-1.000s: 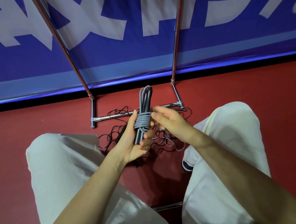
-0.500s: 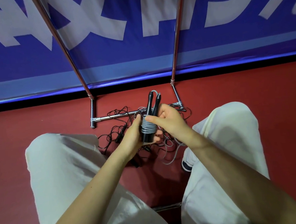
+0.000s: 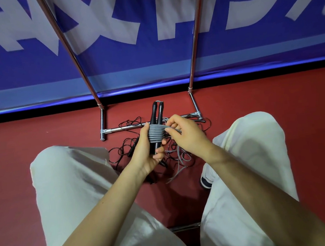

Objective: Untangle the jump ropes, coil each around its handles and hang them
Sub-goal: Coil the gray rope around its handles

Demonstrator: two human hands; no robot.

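Two black handles [image 3: 156, 112] stand side by side, upright, with a grey jump rope [image 3: 155, 134] wound round them in several tight turns. My left hand [image 3: 148, 152] grips the lower part of the handles. My right hand [image 3: 183, 134] pinches the loose grey strand just to the right of the coil. More grey rope [image 3: 177, 167] trails down to the floor. Below the hands lies a tangle of thin black ropes [image 3: 129, 147] on the red floor.
A chrome rack stands ahead: its base bar [image 3: 125, 127] lies on the floor behind the tangle, and two uprights [image 3: 194, 59] rise against a blue banner. My knees in light trousers [image 3: 70, 187] flank the ropes, with a shoe [image 3: 205, 179] at right.
The grey coil has grown by a few turns, and the black handle tops have replaced the rope loop above it. My right hand has come round to pinch the strand at the coil's right.
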